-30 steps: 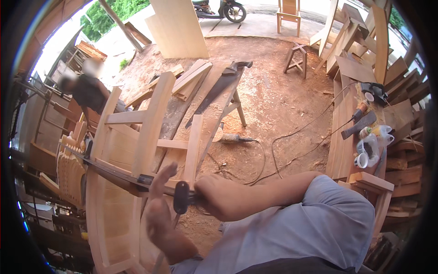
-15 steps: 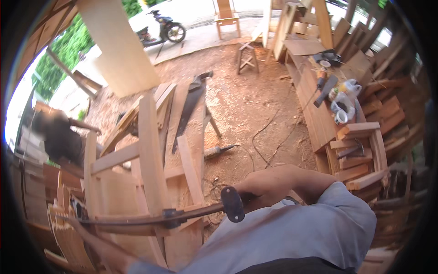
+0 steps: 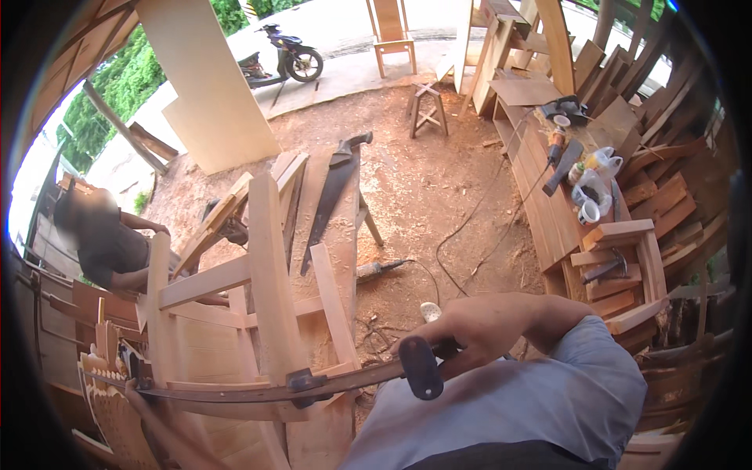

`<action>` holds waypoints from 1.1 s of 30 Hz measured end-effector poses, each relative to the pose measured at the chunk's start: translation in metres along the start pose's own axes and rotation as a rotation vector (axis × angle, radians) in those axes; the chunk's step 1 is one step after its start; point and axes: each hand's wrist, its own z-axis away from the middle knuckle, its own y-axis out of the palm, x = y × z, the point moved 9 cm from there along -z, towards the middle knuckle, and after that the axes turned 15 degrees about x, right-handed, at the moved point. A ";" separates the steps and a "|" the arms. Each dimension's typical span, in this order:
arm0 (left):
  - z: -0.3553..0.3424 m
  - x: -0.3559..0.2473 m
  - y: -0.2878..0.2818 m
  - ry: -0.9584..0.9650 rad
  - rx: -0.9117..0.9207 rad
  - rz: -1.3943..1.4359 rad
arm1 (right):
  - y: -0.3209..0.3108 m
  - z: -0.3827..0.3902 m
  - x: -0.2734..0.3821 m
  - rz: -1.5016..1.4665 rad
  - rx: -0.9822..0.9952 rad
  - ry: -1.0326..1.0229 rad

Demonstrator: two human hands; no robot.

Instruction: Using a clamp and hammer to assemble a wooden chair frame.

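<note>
A long bar clamp (image 3: 352, 384) lies across the near side of a pale wooden chair frame (image 3: 274, 290). Its dark sliding jaw (image 3: 304, 382) sits beside a thick upright of the frame, and a dark rounded end plate (image 3: 421, 368) stands further right. My right hand (image 3: 468, 333) is closed round the clamp's right end, partly behind that plate. At the bar's left end, my left hand (image 3: 136, 394) has its fingers round the bar, partly hidden. The frame rests on a plank bench (image 3: 333, 227), where a handsaw (image 3: 329, 196) also lies.
Another person (image 3: 117, 243) works at the far left of the frame. A corded power tool (image 3: 384, 269) lies beside the bench. On the right, a workbench (image 3: 540, 200) holds tools and containers, with a hammer (image 3: 605, 268) on wooden pieces nearby. A stool (image 3: 427, 110) stands farther back.
The clamp's right end and my right hand have shifted slightly right and nearer me. The other person's arms have come lower, toward the frame. The whole view has tilted a little.
</note>
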 end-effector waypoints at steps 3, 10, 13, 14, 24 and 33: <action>0.011 -0.003 0.003 -0.009 -0.001 0.031 | -0.002 0.002 0.010 0.026 0.076 -0.022; 0.013 -0.007 0.019 -0.008 0.090 0.086 | -0.025 0.003 0.022 -0.020 0.046 -0.094; 0.011 -0.010 -0.010 0.005 -0.086 0.053 | -0.029 0.004 0.025 0.039 0.072 -0.087; 0.007 -0.014 -0.011 0.043 -0.014 0.054 | -0.030 0.006 0.028 0.048 0.058 -0.137; -0.003 -0.037 -0.066 0.239 -0.101 -0.264 | -0.040 0.002 0.026 0.166 -0.011 -0.256; 0.034 -0.053 0.078 0.349 -0.078 -0.057 | -0.094 0.029 0.057 0.205 -0.549 -0.407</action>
